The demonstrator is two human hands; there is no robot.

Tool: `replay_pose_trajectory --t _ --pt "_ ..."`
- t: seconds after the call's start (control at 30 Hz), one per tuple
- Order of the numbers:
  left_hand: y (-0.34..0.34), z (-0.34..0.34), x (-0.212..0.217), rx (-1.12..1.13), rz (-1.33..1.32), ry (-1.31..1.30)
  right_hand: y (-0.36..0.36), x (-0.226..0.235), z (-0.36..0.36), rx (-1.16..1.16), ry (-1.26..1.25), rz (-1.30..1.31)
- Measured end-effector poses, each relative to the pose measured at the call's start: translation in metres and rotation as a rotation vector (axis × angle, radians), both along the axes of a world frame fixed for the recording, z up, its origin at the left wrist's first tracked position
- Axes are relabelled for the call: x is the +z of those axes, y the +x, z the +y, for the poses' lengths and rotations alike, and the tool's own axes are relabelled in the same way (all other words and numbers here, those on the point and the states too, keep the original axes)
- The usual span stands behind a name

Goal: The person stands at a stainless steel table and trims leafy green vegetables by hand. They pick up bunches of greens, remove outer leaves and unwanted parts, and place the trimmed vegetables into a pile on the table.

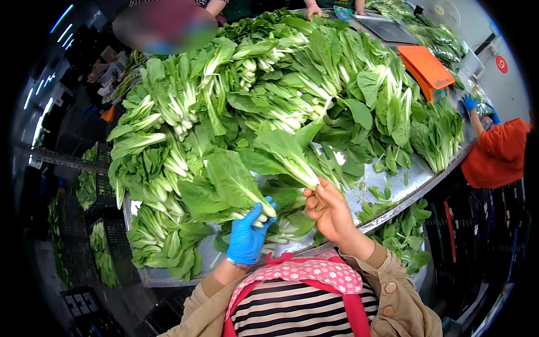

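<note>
My left hand (247, 238), in a blue glove, is closed round the white stem ends of a bunch of bok choy (227, 182), whose broad leaves point up and to the left. To its right, my bare right hand (331, 210) pinches the pale base of another bok choy (289, 154) between thumb and fingers, leaves pointing up and away. Both hands are above the near edge of a metal table (396, 194). Beyond them lies a big heap of bok choy (269, 95), and loose leaves and stems lie under and between my hands.
An orange scale (426, 70) stands at the right, with a grey tray (387, 28) behind. A person in orange (497, 151) with blue gloves works at the right edge; others are at the far side. Black crates (115, 241) with greens stand at left. Leaves (401, 236) lie below the table's right edge.
</note>
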State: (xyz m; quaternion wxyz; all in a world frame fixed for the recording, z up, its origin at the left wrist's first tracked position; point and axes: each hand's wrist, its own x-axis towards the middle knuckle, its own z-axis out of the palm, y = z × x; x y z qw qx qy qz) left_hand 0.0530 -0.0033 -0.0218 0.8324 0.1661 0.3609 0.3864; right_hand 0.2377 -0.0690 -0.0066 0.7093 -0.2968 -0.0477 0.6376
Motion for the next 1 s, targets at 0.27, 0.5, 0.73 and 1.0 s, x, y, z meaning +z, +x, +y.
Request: replay_pose_trajectory --t 0.27,0.5,0.73,1.0 --pt "-0.008 -0.008 -0.010 -0.080 -0.080 0.077 -0.032 0.010 0.002 -0.055 0.354 -1.530" --pt "0.007 -0.014 0.025 0.020 -0.025 0.119 -0.033 0.008 -0.002 -0.137 0.477 -1.746" --pt "-0.002 -0.014 0.005 -0.020 0.098 0.179 -0.039 0.013 -0.006 -0.141 0.276 -1.622" --pt "0.002 -0.009 0.010 0.016 0.166 0.048 -0.038 0.017 -0.008 -0.047 0.234 -1.362"
